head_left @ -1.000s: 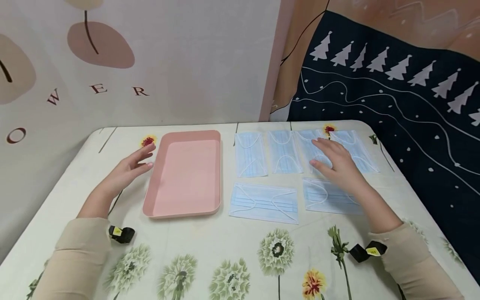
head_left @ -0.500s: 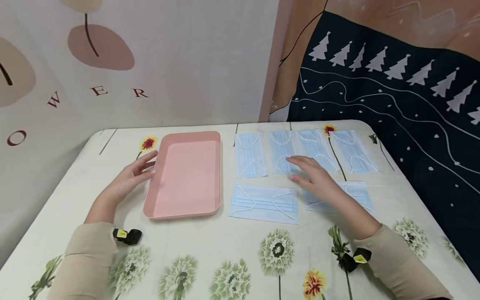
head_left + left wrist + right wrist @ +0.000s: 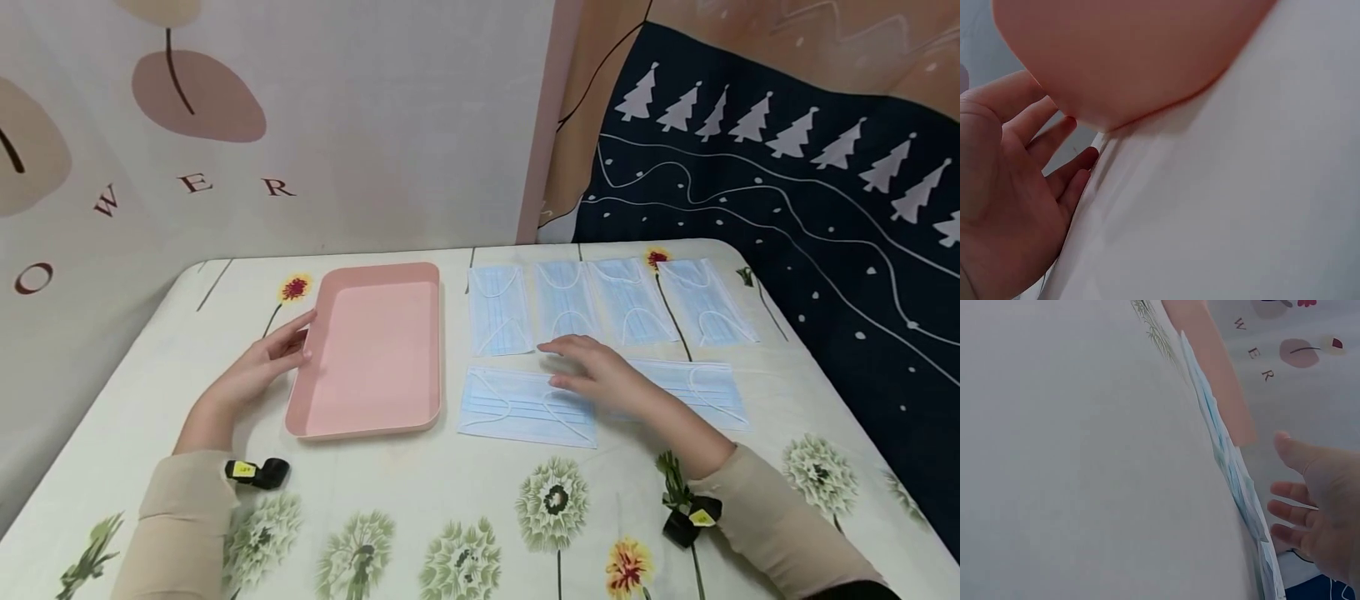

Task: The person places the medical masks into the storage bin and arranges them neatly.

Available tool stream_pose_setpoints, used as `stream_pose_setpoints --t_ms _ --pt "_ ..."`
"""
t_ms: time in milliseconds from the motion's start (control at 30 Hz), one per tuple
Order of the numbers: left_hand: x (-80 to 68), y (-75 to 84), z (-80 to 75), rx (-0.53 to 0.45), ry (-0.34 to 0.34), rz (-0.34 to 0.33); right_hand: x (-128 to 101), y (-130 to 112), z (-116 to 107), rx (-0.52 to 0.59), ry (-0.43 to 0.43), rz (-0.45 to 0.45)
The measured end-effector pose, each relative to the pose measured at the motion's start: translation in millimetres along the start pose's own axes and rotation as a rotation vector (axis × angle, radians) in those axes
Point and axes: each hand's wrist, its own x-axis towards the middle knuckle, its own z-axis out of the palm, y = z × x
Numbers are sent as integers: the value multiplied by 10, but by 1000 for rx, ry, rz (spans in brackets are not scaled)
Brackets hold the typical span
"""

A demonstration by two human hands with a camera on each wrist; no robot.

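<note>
A shallow pink tray lies on the table, left of several pale blue face masks. My left hand is at the tray's left side, fingertips against its wall; in the left wrist view its fingers are loosely extended beside the pink wall. Over the masks hovers my right hand, fingers spread and holding nothing. Below its fingertips is the near-left mask, lying crosswise. The near-right mask is partly hidden by the hand and forearm. Behind them stands a row of upright-laid masks, the leftmost mask nearest the tray.
A flower-print cloth covers the table. Pale hanging fabric borders the back and left, and a dark tree-patterned cloth hangs at the right. A black strap device sits by the left cuff, another black device by the right.
My right hand has moved left and nearer, from over the right-hand masks to above the near-left one. My left hand has come slightly closer, onto the tray's side. Tray and masks stay put.
</note>
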Motion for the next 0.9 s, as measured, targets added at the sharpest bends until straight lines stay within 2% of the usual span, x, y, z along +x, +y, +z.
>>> stream_pose_setpoints --t_ms 167,400,667,900 --pt "-28 -6 15 -53 4 -30 60 -11 22 33 -84 -26" --pt "-31 -16 31 -102 2 -12 177 -16 29 12 -171 -30" --pt "-44 -15 18 -96 1 -41 330 -57 34 -11 -262 -14" --pt "-33 -2 18 -87 4 -47 374 -76 21 0 -322 13"
